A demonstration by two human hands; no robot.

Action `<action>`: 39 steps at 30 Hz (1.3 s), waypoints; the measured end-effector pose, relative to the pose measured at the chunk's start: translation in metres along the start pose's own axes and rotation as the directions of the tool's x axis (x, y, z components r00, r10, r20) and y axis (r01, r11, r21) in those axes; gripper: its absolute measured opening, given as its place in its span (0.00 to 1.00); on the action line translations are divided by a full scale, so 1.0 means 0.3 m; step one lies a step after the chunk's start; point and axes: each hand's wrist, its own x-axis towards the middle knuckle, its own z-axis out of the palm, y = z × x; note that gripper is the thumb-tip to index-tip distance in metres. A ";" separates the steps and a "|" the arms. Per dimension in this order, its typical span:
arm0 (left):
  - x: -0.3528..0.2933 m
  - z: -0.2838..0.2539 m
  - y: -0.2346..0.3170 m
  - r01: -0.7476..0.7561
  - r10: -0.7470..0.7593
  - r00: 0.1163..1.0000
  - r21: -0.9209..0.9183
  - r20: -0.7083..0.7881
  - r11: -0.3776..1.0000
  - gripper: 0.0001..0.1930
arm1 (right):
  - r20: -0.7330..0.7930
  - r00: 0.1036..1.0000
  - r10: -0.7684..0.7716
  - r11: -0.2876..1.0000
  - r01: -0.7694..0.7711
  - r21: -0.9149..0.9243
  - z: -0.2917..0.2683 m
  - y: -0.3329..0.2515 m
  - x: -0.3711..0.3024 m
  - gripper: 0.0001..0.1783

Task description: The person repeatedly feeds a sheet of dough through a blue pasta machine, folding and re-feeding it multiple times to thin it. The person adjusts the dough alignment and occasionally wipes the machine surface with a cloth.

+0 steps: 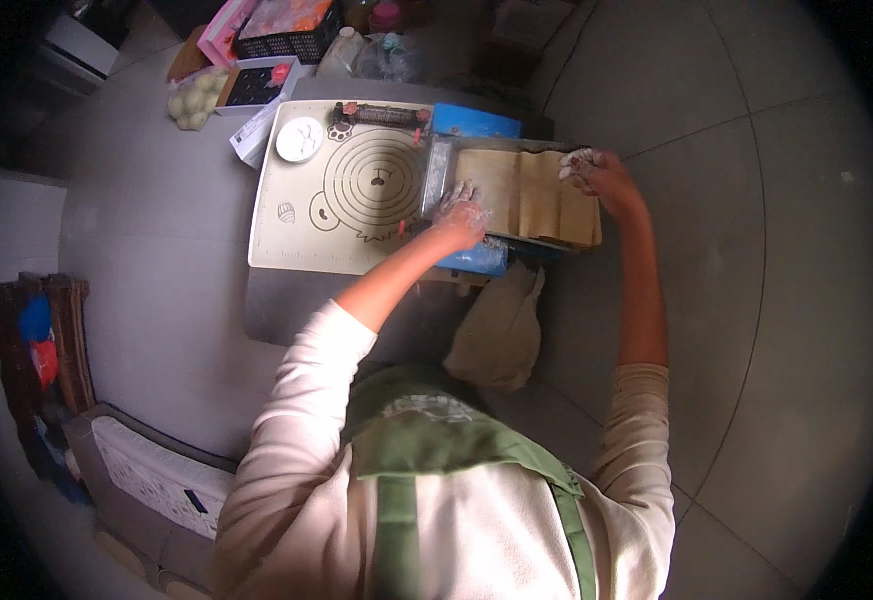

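A blue and silver machine (476,121) with a long tray stands at the right of the table. Along the tray lies a tan, floury sheet (491,180), probably dough, with folds or overlaps toward its right end. My left hand (466,212), dusted white, rests with fingers stretched over the sheet's left end, beside the machine's metal part (436,172). At the far right end of the sheet is my right hand (596,175). Its whitened fingers are curled together, and what they hold, if anything, cannot be made out.
A cream mat (286,250) printed with circles covers the table's left, bearing a round white container (299,139) and a dark roller-like part (381,115). Behind stand a black basket (291,45), a white box (261,85) and bagged round items (196,100). A pale cloth or bag (496,340) hangs in front.
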 end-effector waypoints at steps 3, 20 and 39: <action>0.040 0.041 0.039 0.106 -0.149 0.956 -0.177 -0.253 0.978 0.30 | -0.097 0.995 0.034 0.990 -0.047 -0.130 -0.025 0.054 0.046 0.07; 0.076 -0.065 0.212 0.166 -0.201 0.979 -0.476 -0.024 0.864 0.38 | 0.010 1.000 0.029 0.983 -0.027 -0.184 -0.063 -0.026 -0.016 0.14; 0.062 0.039 0.135 0.012 -0.084 0.921 -0.188 -0.380 0.982 0.31 | -0.172 0.982 0.081 0.992 -0.096 -0.077 0.015 -0.002 0.019 0.12</action>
